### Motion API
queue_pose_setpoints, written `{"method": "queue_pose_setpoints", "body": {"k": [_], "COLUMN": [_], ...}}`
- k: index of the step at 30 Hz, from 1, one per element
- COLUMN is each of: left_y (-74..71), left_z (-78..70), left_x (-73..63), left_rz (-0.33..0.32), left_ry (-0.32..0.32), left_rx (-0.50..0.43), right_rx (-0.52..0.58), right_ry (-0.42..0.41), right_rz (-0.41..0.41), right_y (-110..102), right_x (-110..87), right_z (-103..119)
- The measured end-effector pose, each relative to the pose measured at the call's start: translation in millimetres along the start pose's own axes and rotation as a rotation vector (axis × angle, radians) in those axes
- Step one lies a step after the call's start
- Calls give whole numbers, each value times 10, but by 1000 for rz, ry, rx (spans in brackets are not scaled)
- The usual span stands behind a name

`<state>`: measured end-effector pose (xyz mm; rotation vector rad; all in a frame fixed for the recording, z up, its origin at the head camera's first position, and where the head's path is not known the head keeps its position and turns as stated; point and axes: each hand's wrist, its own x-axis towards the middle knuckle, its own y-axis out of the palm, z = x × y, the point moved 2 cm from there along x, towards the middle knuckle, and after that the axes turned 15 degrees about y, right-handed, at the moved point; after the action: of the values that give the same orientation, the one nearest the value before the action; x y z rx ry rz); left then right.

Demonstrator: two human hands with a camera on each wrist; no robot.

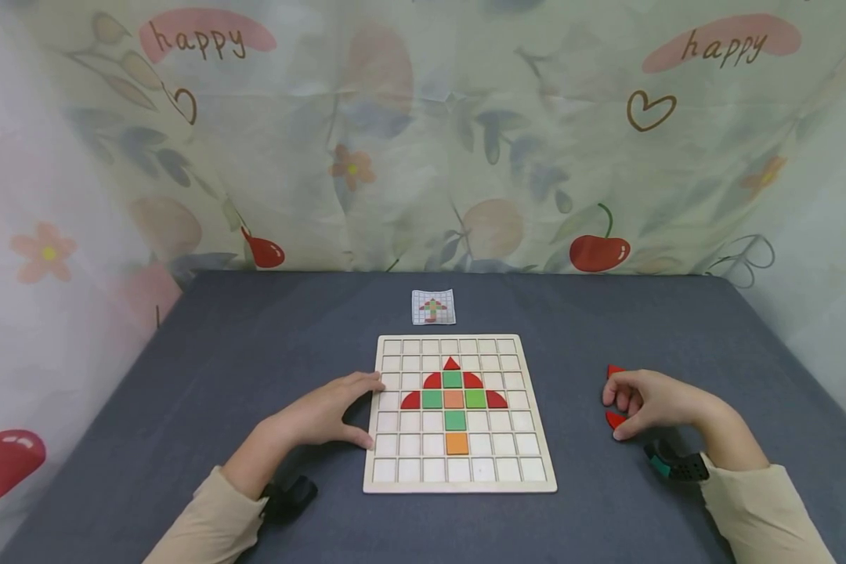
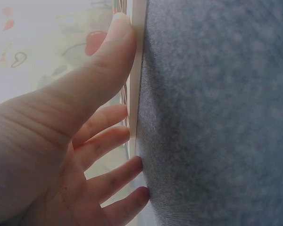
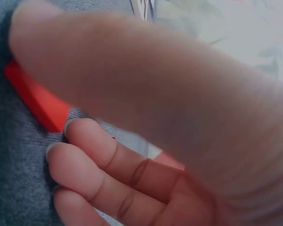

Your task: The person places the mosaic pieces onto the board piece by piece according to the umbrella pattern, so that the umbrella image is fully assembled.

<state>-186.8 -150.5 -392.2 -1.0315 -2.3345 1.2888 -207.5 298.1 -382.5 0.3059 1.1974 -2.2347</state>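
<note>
A pale wooden grid board (image 1: 395,470) lies at the middle of the table. On it sit a red triangle (image 1: 451,364), red quarter-circles (image 1: 497,399), and green (image 1: 455,421) and orange (image 1: 457,444) squares, forming a rocket-like figure. My left hand (image 1: 327,411) rests along the board's left edge, thumb and fingers spread; in the left wrist view the thumb touches the rim. To the board's right, my right hand (image 1: 652,403) pinches a red quarter-circle piece (image 1: 614,420) at the tabletop between thumb and forefinger; the thumb hides part of it. Another red piece (image 1: 613,370) shows just beyond the fingers.
Behind the board lies a small printed card (image 1: 433,307) with a similar coloured figure on a grid. The dark grey table (image 1: 289,329) ends at a patterned curtain (image 1: 423,157) along the back, with cloth at both sides too.
</note>
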Motion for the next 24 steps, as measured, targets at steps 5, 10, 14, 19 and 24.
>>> {"method": "queue_pose_setpoints", "body": {"k": [5,10,14,19,24], "left_y": [4,7,10,8,3], "left_z": [-3,5,10,10,3], "left_x": [4,9,8,7,8], "left_rz": [1,-2,-2,0,3], "left_ry": [-5,-16,-14,-14,-11], "left_rx": [0,1,0,-2,-6], "right_rx": [-11,-18,-11,-18,-50], "right_ry": [21,33,11,-16,-35], "right_rz": [-16,-20,-37,-105,-171], "right_y": [7,13,8,-6,6], "right_x": [6,0,-11,-19,-3], "right_z": [-2,20,50,102,165]}}
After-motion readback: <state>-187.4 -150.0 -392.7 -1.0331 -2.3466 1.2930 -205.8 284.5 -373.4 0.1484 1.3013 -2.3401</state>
